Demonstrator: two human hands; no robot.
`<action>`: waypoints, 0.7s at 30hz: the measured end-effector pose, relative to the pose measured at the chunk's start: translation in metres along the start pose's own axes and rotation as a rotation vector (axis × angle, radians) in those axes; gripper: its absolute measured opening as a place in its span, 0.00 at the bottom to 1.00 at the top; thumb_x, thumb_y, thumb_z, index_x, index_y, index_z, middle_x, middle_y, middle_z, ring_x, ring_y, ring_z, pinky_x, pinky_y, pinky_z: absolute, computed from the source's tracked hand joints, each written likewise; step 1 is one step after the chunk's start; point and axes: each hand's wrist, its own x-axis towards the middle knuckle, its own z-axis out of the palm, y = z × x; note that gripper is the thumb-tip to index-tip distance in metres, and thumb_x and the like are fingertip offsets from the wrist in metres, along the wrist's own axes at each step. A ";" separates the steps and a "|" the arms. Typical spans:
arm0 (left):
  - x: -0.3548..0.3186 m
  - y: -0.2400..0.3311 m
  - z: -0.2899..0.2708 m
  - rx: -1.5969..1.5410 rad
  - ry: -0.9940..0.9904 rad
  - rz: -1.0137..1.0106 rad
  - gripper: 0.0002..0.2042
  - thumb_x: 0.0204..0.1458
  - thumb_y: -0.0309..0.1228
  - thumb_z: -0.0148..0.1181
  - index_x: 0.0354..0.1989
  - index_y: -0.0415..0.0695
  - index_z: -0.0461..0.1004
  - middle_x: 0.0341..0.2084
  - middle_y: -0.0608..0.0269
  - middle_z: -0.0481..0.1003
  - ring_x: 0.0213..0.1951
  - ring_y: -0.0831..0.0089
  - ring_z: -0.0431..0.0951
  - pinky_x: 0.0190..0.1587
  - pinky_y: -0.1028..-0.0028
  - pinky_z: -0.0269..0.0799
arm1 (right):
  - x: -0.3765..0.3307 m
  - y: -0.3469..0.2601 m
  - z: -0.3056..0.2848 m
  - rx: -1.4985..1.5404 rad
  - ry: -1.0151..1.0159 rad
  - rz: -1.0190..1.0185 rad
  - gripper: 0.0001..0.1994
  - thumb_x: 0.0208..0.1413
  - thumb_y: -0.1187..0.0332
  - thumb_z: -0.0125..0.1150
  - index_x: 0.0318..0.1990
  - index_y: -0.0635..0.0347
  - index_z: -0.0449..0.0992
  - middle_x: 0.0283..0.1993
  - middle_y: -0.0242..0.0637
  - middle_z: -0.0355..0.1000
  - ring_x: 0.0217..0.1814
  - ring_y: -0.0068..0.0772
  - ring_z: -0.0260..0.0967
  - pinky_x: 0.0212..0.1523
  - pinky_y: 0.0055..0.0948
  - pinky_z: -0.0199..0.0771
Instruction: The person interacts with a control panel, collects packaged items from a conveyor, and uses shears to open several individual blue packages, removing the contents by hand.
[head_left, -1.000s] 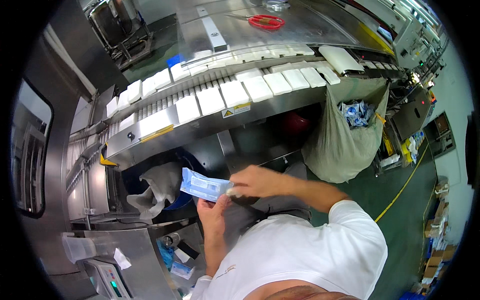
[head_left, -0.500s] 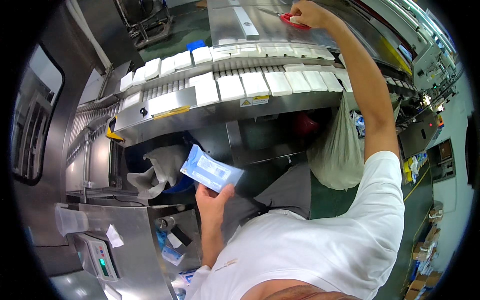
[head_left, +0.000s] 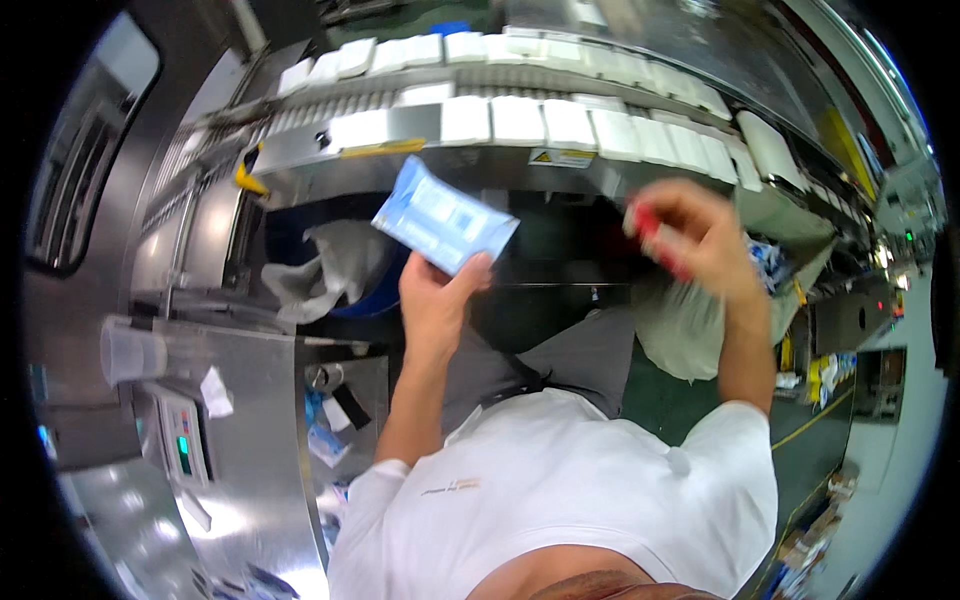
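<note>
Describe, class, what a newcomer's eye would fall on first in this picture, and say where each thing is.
First comes the light-blue, rectangular soft-film packet, tilted in the left grip near the picture's centre. To its right, a blurred, red-handled tool is held in the right grip. Beyond, flat white rectangular pads line the long metal roller conveyor across the top.

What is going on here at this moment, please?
A person's left hand holds a blue packet. The right hand, blurred, grips what looks like red scissors, apart from the packet. Beyond the hands, white pads lie in rows along a conveyor.
</note>
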 end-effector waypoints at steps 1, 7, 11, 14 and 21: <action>0.003 0.002 0.002 0.001 -0.021 0.007 0.17 0.53 0.27 0.74 0.48 0.36 0.74 0.36 0.59 0.81 0.33 0.74 0.80 0.38 0.72 0.79 | -0.013 0.019 0.019 0.151 -0.094 0.139 0.17 0.60 0.76 0.67 0.56 0.64 0.75 0.51 0.37 0.77 0.53 0.26 0.76 0.55 0.27 0.78; 0.003 0.009 0.013 -0.018 -0.047 0.041 0.19 0.52 0.27 0.75 0.49 0.36 0.74 0.36 0.59 0.81 0.32 0.76 0.81 0.37 0.74 0.80 | -0.045 0.086 0.072 0.511 -0.210 0.294 0.21 0.53 0.79 0.74 0.52 0.62 0.70 0.46 0.33 0.72 0.48 0.22 0.72 0.51 0.26 0.77; 0.001 0.006 0.014 -0.005 -0.090 0.033 0.20 0.52 0.26 0.75 0.49 0.37 0.74 0.38 0.58 0.81 0.35 0.75 0.81 0.38 0.74 0.79 | -0.043 0.087 0.079 0.448 -0.217 0.286 0.20 0.53 0.79 0.73 0.49 0.61 0.69 0.44 0.32 0.70 0.45 0.20 0.69 0.47 0.24 0.75; -0.001 0.004 0.015 -0.004 -0.111 0.030 0.20 0.52 0.26 0.75 0.50 0.37 0.74 0.38 0.58 0.81 0.35 0.75 0.81 0.38 0.74 0.79 | -0.041 0.083 0.077 0.346 -0.209 0.335 0.19 0.53 0.76 0.74 0.47 0.60 0.69 0.42 0.31 0.70 0.43 0.18 0.68 0.44 0.22 0.74; 0.000 0.004 0.012 -0.009 -0.082 0.028 0.19 0.51 0.26 0.76 0.48 0.36 0.74 0.36 0.59 0.82 0.33 0.75 0.81 0.38 0.74 0.79 | -0.048 0.087 0.074 0.305 -0.214 0.274 0.16 0.56 0.74 0.73 0.45 0.60 0.70 0.38 0.27 0.69 0.38 0.15 0.66 0.38 0.20 0.70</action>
